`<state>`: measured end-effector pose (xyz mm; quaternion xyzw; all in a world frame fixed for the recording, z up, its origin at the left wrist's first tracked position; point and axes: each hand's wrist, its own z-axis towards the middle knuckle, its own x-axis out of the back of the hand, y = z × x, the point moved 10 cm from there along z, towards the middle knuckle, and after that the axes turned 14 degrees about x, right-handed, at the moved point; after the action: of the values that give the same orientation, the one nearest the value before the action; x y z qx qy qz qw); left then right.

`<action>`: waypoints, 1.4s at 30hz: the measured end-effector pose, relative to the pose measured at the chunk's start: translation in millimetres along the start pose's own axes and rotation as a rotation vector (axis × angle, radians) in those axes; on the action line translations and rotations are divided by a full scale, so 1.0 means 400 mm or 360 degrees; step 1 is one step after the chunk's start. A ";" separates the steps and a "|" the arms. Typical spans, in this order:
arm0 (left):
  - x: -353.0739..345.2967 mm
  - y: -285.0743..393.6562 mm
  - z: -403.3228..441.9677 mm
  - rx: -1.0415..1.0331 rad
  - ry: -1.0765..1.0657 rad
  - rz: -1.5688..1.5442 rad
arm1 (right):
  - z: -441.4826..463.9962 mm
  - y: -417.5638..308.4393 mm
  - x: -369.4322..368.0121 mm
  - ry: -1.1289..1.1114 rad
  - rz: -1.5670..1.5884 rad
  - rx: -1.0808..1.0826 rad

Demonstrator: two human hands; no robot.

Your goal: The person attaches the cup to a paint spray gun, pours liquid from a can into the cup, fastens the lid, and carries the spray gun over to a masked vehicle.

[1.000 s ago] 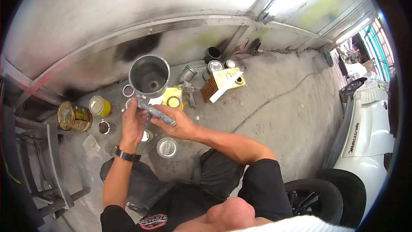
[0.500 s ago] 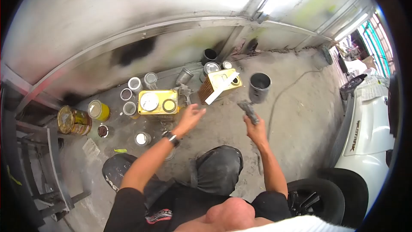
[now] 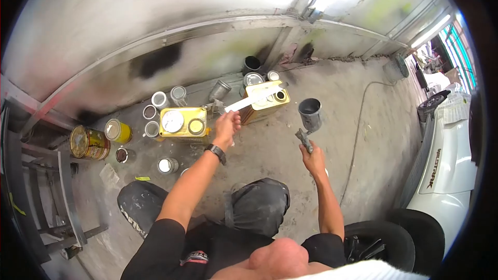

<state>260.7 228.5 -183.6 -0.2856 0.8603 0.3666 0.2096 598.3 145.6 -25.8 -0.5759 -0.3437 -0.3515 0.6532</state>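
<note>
My left hand [image 3: 226,128], with a dark watch on its wrist, has its fingers curled at the near end of a white flat stick [image 3: 254,99]. The stick slants across the top of a yellow-topped square can [image 3: 265,105]. My right hand [image 3: 313,159] is wrapped around the grey, paint-stained handle of a spray gun [image 3: 304,140]. A dark, open-topped cup [image 3: 310,116] sits at the gun's upper end; its inside looks dark. Left of my left hand stands another yellow square can [image 3: 183,115] with a round white lid on top.
Several small tins [image 3: 167,165] and round paint cans [image 3: 118,131] stand on the stained floor to the left. A metal frame [image 3: 70,197] is at the left edge. A hose [image 3: 358,145] lies to the right, beside a white vehicle [image 3: 447,161] and tyre [image 3: 384,238].
My left hand has moved up and its fingers have closed at the white stick, which has shifted left and turned flatter. The spray gun and cup have come slightly down and left.
</note>
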 end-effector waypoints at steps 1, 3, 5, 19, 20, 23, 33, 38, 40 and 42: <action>0.008 0.016 0.009 -0.0025 0.0024 -0.0021 | 0.010 0.003 0.001 -0.0016 -0.0031 -0.0015; 0.009 0.026 0.004 -0.0015 0.0008 -0.0051 | 0.033 0.018 -0.008 0.0017 -0.0074 0.0033; -0.004 0.030 -0.013 0.0003 -0.0009 -0.0024 | 0.051 0.032 -0.017 0.0022 -0.0112 0.0070; -0.009 -0.049 -0.056 0.0076 -0.0066 0.0313 | 0.122 0.010 -0.023 -0.0213 -0.0259 0.0025; 0.001 -0.059 -0.064 0.0095 -0.0063 0.0366 | 0.126 0.012 -0.025 -0.0230 -0.0285 0.0022; -0.005 -0.055 -0.166 0.0151 -0.0120 0.0637 | 0.137 0.012 -0.023 -0.0272 -0.0382 0.0017; 0.083 0.160 -0.543 -0.0312 -0.0191 0.2140 | 0.180 0.019 -0.019 -0.0383 -0.0655 0.0068; 0.168 0.249 -0.607 -0.0502 0.0062 0.2202 | 0.196 0.016 -0.012 -0.0397 -0.0735 0.0075; 0.190 0.271 -0.627 -0.0567 0.0192 0.2094 | 0.202 0.013 -0.007 -0.0395 -0.0776 0.0091; 0.217 0.272 -0.627 -0.0525 0.0256 0.1936 | 0.207 0.004 0.001 -0.0390 -0.0830 0.0119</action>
<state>87.6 72.7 -15.9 0.1989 0.8140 0.5253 -0.1482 596.1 228.1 -18.0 -0.4817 -0.5693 -0.4225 0.5151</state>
